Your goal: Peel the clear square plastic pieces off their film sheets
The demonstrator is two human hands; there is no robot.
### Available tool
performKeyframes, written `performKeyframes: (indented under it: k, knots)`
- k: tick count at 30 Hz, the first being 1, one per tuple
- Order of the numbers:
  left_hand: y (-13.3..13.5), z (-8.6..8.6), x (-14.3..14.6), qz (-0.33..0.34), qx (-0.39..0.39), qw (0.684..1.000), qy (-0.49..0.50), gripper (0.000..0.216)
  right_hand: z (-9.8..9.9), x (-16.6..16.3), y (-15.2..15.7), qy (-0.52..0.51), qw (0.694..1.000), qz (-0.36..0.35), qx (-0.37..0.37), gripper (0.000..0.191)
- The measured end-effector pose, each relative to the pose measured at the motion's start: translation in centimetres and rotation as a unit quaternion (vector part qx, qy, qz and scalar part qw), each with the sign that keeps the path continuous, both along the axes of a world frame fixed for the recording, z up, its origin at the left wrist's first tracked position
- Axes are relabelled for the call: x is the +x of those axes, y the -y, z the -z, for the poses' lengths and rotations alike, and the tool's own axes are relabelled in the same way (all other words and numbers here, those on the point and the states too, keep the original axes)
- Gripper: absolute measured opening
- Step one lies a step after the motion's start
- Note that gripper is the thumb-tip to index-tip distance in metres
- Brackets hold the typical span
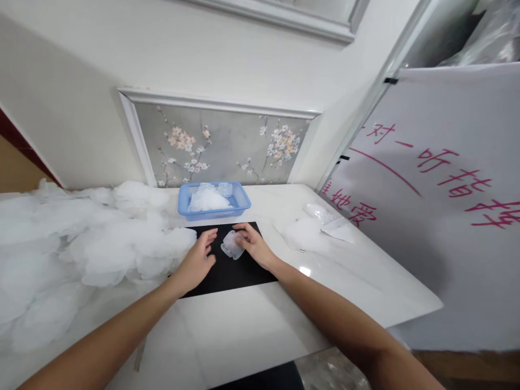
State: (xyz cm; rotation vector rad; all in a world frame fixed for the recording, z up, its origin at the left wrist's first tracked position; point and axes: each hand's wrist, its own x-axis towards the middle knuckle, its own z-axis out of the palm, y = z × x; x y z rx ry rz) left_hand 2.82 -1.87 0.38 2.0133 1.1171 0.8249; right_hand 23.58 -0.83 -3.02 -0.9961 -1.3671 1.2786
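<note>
A small translucent plastic box (232, 245) with tabs at its sides lies over the black mat (227, 279). My right hand (252, 245) has its fingers curled on the box's right edge. On the other side, my left hand (200, 261) is held with fingers apart, a little away from the box and holding nothing. White fluffy fibre stuffing (122, 244) is heaped to the left and reaches close to that hand. Behind the mat stands a blue plastic basket (215, 214) containing more white fluff and translucent boxes.
A thin tuft of white fluff (306, 234) and a clear plastic piece (319, 212) lie on the white marble-look table (235, 325) at right. A wall with a floral panel (231, 143) rises behind. A white sheet with red writing (439, 189) hangs at right.
</note>
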Motion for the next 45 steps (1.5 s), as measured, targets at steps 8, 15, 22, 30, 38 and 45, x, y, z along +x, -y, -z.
performKeyframes:
  k: [8, 15, 22, 30, 38, 45]
  knots:
    - [-1.2, 1.5, 2.2, 0.008, -0.255, 0.948, 0.19, 0.055, -0.3, 0.6, 1.1, -0.229, 0.959, -0.067, -0.15, 0.045]
    - [-0.6, 0.9, 2.3, -0.022, -0.247, 0.95, 0.19, 0.044, -0.5, 0.9, 0.8, -0.285, 0.945, -0.046, -0.152, 0.04]
    - [-0.7, 0.9, 2.4, -0.02, -0.239, 0.951, 0.193, 0.045, -1.0, 1.1, 1.3, -0.294, 0.943, -0.081, -0.133, 0.048]
    - [-0.5, 0.7, 2.5, -0.052, -0.209, 0.956, 0.199, 0.038, -1.3, 0.9, 1.5, -0.245, 0.959, -0.099, -0.107, 0.058]
    - [-0.7, 0.9, 2.4, -0.079, -0.226, 0.947, 0.214, 0.036, -1.2, 1.0, 1.5, -0.232, 0.963, -0.107, -0.085, 0.051]
    - [-0.7, 0.6, 2.6, -0.085, -0.234, 0.942, 0.227, 0.035, -0.9, 1.0, 1.4, -0.205, 0.972, -0.101, -0.062, 0.043]
